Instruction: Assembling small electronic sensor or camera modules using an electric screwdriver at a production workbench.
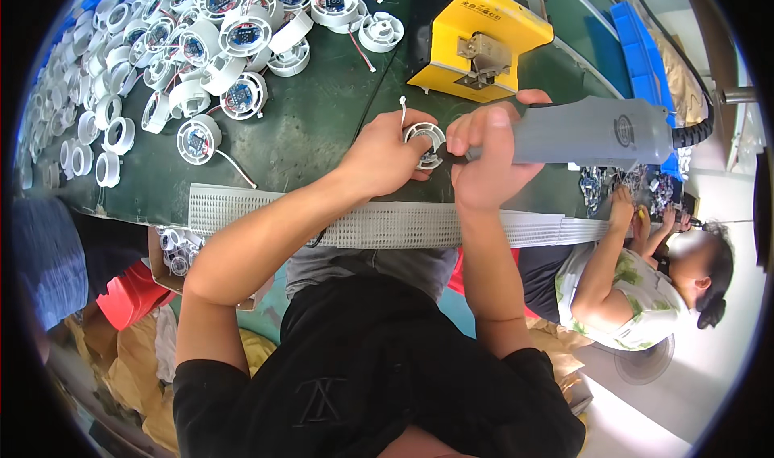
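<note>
My left hand (385,156) is closed on a round white plastic housing (425,164), holding it low over the green table. A thin wire with a small white connector (403,101) sticks up beside the fingers. Wrapped in my right hand (490,153) is a grey electric screwdriver (592,132), lying sideways with its black cable leaving at the right. Its tip end points left at the housing; whether the bit touches it I cannot tell.
Many white housings (197,139), several with blue circuit boards and wires, pile up at the left. A yellow machine (484,39) stands beyond my hands. White perforated strips (387,224) line the near edge. At the right, a co-worker (621,289) handles small parts near blue bins (641,55).
</note>
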The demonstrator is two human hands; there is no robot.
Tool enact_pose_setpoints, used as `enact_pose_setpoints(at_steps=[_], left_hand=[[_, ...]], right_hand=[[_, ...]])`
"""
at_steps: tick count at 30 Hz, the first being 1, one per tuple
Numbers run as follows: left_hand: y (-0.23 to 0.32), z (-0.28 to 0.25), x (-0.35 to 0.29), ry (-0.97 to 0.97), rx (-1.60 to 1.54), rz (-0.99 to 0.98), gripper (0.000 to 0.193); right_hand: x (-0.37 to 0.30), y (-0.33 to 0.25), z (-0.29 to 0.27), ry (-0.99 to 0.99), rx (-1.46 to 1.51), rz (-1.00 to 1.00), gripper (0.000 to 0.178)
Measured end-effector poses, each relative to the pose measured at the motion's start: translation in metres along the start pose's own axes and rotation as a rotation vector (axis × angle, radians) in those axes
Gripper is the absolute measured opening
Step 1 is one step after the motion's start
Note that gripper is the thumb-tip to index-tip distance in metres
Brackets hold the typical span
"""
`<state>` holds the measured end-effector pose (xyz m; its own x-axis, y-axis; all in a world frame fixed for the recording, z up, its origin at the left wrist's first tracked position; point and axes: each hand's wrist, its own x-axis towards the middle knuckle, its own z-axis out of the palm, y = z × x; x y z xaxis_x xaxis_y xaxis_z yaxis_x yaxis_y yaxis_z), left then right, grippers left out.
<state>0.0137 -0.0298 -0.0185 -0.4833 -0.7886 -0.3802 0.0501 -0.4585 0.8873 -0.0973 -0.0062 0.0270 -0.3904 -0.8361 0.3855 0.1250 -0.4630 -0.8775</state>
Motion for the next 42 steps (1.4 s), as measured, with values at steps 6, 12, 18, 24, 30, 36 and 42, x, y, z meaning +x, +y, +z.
enact_pose_setpoints(at_steps=[6,12,18,24,30,36,42], left_hand=[[-0.002,0.007,0.004,0.013,0.069,0.082,0.028],[0.016,-0.016,-0.010,0.524,0.821,0.871,0.028],[0.060,-0.048,-0.017,1.100,1.146,1.030,0.075],[0.025,0.000,-0.021,0.106,0.774,0.897,0.054],[0.010,0.035,-0.008,-0.650,-0.118,-0.092,0.055],[-0.001,0.022,-0.018,-0.581,0.082,0.202,0.041],[0.000,0.013,-0.021,-0.484,0.051,0.184,0.031]], right_hand=[[-0.003,0.006,-0.010,-0.073,-0.056,-0.028,0.040],[0.012,0.003,-0.059,-0.145,0.132,-0.151,0.075],[0.063,-0.047,-0.245,-0.077,-1.590,0.069,0.066],[0.029,-0.044,-0.206,-0.068,-1.416,-0.113,0.051],[-0.047,-0.047,-0.087,-0.271,-0.983,-0.174,0.072],[-0.052,-0.022,-0.114,-0.185,-0.314,0.276,0.054],[-0.052,-0.027,-0.106,-0.150,-0.299,0.623,0.019]])
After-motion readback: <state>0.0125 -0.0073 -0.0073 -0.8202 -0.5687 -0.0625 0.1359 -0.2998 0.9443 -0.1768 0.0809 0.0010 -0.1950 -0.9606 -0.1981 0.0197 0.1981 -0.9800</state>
